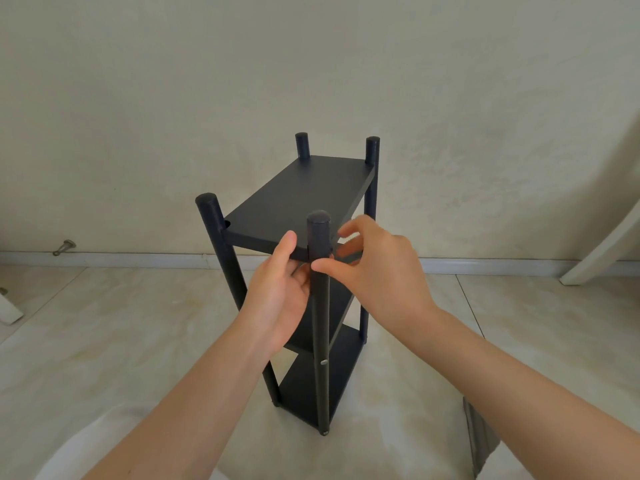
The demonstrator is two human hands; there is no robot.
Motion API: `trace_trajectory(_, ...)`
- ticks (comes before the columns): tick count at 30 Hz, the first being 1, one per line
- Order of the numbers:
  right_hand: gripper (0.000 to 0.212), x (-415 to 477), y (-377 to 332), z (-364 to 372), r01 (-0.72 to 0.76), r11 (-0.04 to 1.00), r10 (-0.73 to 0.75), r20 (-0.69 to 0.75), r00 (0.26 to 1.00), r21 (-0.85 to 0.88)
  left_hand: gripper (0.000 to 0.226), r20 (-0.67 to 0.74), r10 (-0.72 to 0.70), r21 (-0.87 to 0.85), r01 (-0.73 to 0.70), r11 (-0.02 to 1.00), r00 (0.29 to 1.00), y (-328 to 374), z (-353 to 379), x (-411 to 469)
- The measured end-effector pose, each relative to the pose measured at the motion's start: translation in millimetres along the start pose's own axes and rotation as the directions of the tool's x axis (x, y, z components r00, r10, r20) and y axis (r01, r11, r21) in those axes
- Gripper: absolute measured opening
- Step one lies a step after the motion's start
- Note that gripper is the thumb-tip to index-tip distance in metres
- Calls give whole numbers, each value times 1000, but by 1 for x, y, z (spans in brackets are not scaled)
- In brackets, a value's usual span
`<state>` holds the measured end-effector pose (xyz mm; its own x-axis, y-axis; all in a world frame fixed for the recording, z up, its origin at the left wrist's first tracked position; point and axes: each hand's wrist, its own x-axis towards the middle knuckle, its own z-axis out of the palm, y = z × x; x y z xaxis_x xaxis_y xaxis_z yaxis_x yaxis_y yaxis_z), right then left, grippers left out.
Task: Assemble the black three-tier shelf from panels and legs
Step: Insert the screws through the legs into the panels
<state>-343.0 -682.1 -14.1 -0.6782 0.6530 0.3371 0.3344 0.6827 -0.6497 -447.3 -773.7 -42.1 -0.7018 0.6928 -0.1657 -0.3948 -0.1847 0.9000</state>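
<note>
Three black tiers [298,199] on four legs [320,306]

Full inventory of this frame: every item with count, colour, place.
shelf: 1, black, upright on the floor, centre
panels: 3, black, stacked as tiers
legs: 4, black, one at each corner
screws: 2 visible, silver, on the front leg
floor: 1, beige, tiled
wall: 1, off-white, behind the shelf
metal peg: 1, grey, low on the wall, left
white pieces: 2, at the left and right edges, unidentifiable
grey object: 1, on the floor, bottom right, unidentifiable
left hand: 1, grips the top panel at its near corner
right hand: 1, fingers pinch the front leg
</note>
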Motion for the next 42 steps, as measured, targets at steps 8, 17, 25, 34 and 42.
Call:
trace_trajectory(8,31,8,-1,-5,173,982,-180,104,978,74,43,39,16,25,-17,1000,999,-3,-7,6)
trace_trajectory(17,34,10,0,-15,163,981,-179,169,969,103,42,142,18,-31,-13,999,990,-5,-12,8)
trace_trajectory(25,28,10,13,-32,-20,911,-96,258,961,411,55,104,9,-48,-4,999,995,-5,-11,10)
trace_trajectory(34,20,-10,108,-29,-475,818,297,467,833,325,35,82,66,-71,-60,996,994,-14,-11,9)
trace_trajectory(42,18,-36,235,19,-728,683,633,448,631,59,27,112,73,-79,-65,995,991,-22,4,0)
